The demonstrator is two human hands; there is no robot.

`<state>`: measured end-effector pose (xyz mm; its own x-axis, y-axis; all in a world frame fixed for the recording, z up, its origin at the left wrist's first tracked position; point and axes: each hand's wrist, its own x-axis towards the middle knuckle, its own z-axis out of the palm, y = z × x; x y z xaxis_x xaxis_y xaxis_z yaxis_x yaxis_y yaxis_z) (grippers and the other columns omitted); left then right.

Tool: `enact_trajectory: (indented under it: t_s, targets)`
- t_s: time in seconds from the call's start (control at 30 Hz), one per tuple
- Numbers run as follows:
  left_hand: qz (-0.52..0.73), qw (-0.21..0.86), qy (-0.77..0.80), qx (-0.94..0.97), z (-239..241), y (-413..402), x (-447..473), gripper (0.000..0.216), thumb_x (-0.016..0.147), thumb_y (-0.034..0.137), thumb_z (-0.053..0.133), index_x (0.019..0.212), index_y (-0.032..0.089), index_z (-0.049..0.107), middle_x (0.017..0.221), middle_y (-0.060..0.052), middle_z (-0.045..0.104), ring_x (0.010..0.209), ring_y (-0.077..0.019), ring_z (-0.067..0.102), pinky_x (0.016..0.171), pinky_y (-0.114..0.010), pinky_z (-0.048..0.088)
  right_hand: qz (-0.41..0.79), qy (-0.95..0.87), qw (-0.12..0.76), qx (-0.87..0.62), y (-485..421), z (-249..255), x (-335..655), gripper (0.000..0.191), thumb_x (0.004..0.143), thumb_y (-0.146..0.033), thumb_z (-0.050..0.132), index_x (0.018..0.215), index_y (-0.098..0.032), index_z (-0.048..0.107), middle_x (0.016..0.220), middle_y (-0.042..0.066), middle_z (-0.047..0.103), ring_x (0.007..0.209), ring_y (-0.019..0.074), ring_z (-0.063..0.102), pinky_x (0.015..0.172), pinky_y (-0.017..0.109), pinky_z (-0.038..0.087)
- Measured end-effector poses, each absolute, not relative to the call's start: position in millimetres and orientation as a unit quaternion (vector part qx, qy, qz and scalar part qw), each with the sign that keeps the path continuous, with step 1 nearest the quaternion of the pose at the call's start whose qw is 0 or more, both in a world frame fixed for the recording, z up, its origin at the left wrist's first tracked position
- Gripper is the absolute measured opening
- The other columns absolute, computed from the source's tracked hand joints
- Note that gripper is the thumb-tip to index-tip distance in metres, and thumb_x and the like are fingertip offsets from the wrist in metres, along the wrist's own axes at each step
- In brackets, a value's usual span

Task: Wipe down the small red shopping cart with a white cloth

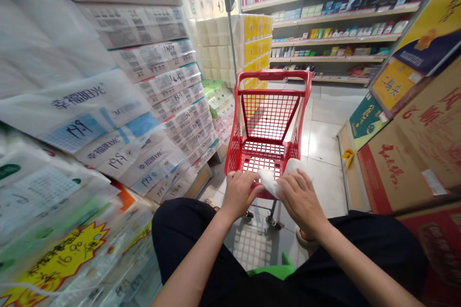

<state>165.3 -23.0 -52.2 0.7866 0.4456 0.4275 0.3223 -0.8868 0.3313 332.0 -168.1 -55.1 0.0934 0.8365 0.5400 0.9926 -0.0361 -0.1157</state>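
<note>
A red plastic shopping cart [270, 142] with grid walls stands before my knees, its handle [273, 75] at the far end. My left hand [240, 193] is closed over the near rim, fingers on top and thumb towards the right. A crumpled white cloth or tissue [268, 180] lies across that rim, just right of my left fingertips. My right hand [297, 196] presses and grips the white piece at the rim's right part. Some of the white material [293, 165] sticks up behind the right fingers. The right palm is hidden.
Stacked tissue packs [169, 79] rise close on the left. Cardboard cartons [406, 163] line the right side. Shelves with small boxes and bottles [334, 33] stand at the back. A metal pole [231, 33] rises behind the cart's left side. Below me a green seat [277, 271] shows between my legs.
</note>
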Motion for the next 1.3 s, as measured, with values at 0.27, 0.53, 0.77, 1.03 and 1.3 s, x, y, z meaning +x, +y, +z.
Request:
enact_trajectory:
  t_s: [0.27, 0.53, 0.77, 1.03, 1.3]
  targets:
    - [0.243, 0.129, 0.140, 0.951, -47.3, -24.7, 160.5, 0.017, 0.097, 0.034, 0.051, 0.104, 0.021, 0.059, 0.095, -0.003, 0.067, 0.088, -0.0189, 0.059, 0.084, -0.035, 0.041, -0.215, -0.722, 0.214, -0.622, -184.2, -64.8, 381.7, 0.030, 0.094, -0.020, 0.051, 0.123, -0.023, 0.056, 0.126, 0.004, 0.063, 0.123, 0.0205, 0.053, 0.114, 0.043, 0.033]
    - [0.220, 0.031, 0.084, 0.971, -36.4, -3.3, 159.6, 0.021, 0.098, 0.038, 0.049, 0.094, 0.023, 0.062, 0.092, -0.001, 0.066, 0.098, -0.0185, 0.060, 0.112, -0.043, 0.034, -0.220, -0.647, 0.258, -0.683, -195.3, -68.2, 392.0, 0.025, 0.096, -0.023, 0.047, 0.120, -0.023, 0.057, 0.122, 0.003, 0.065, 0.131, 0.0230, 0.047, 0.118, 0.049, 0.025]
    - [0.242, 0.009, 0.110, 0.964, -50.0, -8.7, 175.7, 0.022, 0.098, 0.033, 0.047, 0.085, 0.021, 0.060, 0.079, 0.001, 0.063, 0.081, -0.0164, 0.055, 0.117, -0.046, 0.029, -0.215, -0.642, 0.194, -0.710, -156.9, -61.7, 333.5, 0.025, 0.096, -0.025, 0.049, 0.119, -0.019, 0.057, 0.104, 0.006, 0.068, 0.099, 0.0218, 0.057, 0.099, 0.041, 0.037]
    - [0.239, 0.053, 0.087, 0.966, -47.9, -6.6, 165.2, 0.020, 0.098, 0.031, 0.048, 0.086, 0.021, 0.060, 0.083, 0.000, 0.063, 0.085, -0.0170, 0.053, 0.117, -0.047, 0.027, -0.211, -0.697, 0.192, -0.658, -148.4, -60.4, 326.7, 0.026, 0.098, -0.027, 0.047, 0.118, -0.017, 0.059, 0.101, 0.008, 0.069, 0.088, 0.0191, 0.060, 0.081, 0.035, 0.043]
    - [0.234, 0.110, 0.065, 0.964, -47.4, -8.5, 143.2, 0.027, 0.096, 0.039, 0.053, 0.076, 0.021, 0.056, 0.071, 0.002, 0.060, 0.078, -0.0151, 0.051, 0.113, -0.045, 0.027, -0.217, -0.777, 0.166, -0.567, -206.6, -63.9, 414.3, 0.033, 0.094, -0.021, 0.053, 0.128, -0.021, 0.056, 0.130, 0.006, 0.063, 0.126, 0.0225, 0.053, 0.112, 0.044, 0.035]
